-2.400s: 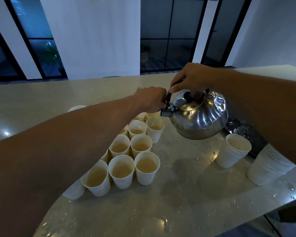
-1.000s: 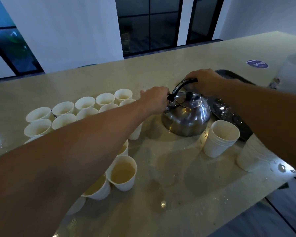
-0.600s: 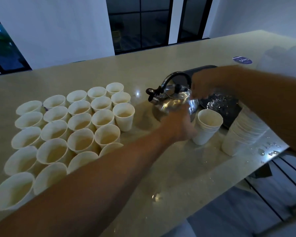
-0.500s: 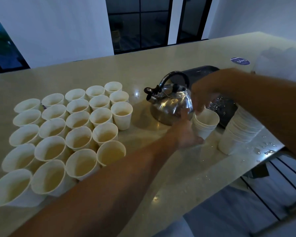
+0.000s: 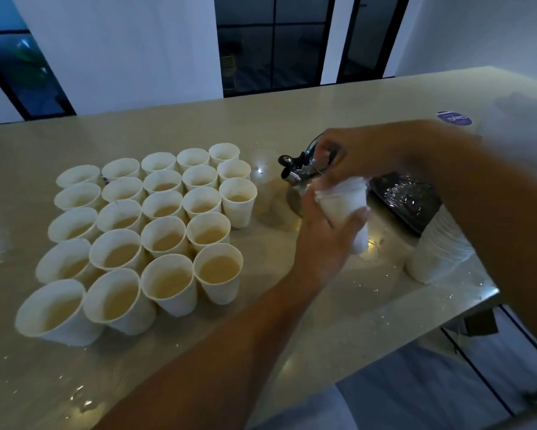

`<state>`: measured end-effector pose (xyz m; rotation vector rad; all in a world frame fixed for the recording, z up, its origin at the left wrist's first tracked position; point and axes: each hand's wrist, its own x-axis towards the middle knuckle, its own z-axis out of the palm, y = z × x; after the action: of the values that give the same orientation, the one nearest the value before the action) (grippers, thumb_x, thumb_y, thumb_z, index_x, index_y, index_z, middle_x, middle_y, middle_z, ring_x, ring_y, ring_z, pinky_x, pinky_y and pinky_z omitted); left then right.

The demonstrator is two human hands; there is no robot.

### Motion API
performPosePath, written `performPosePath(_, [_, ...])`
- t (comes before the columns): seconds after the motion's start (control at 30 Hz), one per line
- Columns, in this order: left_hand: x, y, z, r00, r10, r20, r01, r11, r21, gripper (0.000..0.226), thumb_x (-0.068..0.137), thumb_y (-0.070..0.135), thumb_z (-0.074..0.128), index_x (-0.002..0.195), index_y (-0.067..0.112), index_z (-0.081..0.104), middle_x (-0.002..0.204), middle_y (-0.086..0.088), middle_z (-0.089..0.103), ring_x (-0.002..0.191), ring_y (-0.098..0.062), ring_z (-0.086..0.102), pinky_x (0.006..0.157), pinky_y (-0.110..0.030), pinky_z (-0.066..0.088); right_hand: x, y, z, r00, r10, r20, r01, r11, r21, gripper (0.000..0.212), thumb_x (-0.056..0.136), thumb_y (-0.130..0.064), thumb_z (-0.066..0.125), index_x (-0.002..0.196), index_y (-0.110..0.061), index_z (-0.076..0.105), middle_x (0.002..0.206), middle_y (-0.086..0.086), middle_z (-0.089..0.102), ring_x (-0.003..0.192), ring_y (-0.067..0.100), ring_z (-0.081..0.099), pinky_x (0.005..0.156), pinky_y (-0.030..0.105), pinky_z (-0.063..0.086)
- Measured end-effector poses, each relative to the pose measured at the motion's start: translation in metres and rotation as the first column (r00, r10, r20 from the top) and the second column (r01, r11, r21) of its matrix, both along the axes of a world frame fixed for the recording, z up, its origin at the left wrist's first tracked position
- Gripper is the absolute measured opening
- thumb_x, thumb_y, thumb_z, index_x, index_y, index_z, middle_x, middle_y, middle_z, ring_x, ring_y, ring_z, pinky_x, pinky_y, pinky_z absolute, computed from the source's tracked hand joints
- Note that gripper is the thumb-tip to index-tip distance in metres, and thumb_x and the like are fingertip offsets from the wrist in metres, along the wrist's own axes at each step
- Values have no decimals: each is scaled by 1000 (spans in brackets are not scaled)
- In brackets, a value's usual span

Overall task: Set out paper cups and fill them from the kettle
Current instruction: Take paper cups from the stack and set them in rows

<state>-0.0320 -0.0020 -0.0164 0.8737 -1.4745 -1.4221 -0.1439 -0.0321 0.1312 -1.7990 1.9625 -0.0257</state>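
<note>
Since half a second ago both hands lifted the short cup stack (image 5: 343, 198) right of centre; left hand (image 5: 326, 240) grips its base, right hand (image 5: 351, 156) fingers pinch the top rim, stack axis upright.

Dim room: white walls (image 5: 115, 48), dark black-framed windows (image 5: 273, 41), beige counter (image 5: 136, 383).

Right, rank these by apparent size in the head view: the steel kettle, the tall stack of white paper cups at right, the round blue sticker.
1. Tall stack of white paper cups
2. Steel kettle, though the hands hide most of it and the stack sits nearer, so these two are unsure
3. Round blue sticker, clearly smallest
</note>
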Motion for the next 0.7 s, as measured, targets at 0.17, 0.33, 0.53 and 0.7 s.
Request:
performPosePath(0.17, [58, -4, 39, 985, 170, -2, -170, 981, -92, 81, 82, 42, 77, 143, 35, 25, 114, 21, 54, 96, 2, 61, 80, -28, 57, 61, 11, 6, 939, 29, 343, 78, 952, -295, 38, 82, -63, 62, 100, -30, 62, 96, -7, 70, 84, 15, 68, 70, 33, 58])
performPosePath(0.33, [117, -3, 62, 969, 228, 94, -218, 971, -99, 80, 80, 45, 76, 141, 41, 24, 117, 12, 56, 93, -5, 63, 67, -21, 54, 100, 19, -3, 816, 133, 562, 129, 906, -402, 33, 99, -39, 53, 103, -10, 68, 103, 15, 68, 82, 26, 64, 73, 33, 57])
performPosePath(0.53, [172, 8, 61, 966, 206, 155, -202, 978, -45, 72, 74, 34, 83, 123, 49, 32, 108, 12, 60, 82, -2, 65, 54, -11, 49, 107, 39, -28, 797, 235, 556, 24, 908, -418, 18, 96, -18, 58, 106, -20, 73, 102, -16, 71, 97, -6, 63, 80, 5, 44])
performPosePath(0.7, [188, 16, 55, 961, 167, 221, -173, 985, 7, 72, 75, 36, 80, 124, 47, 28, 109, 12, 58, 82, -5, 62, 52, -10, 46, 116, 40, -57, 773, 243, 586, 56, 894, -444, 20, 97, -12, 59, 90, -29, 69, 88, -16, 68, 88, 4, 60, 82, 22, 46])
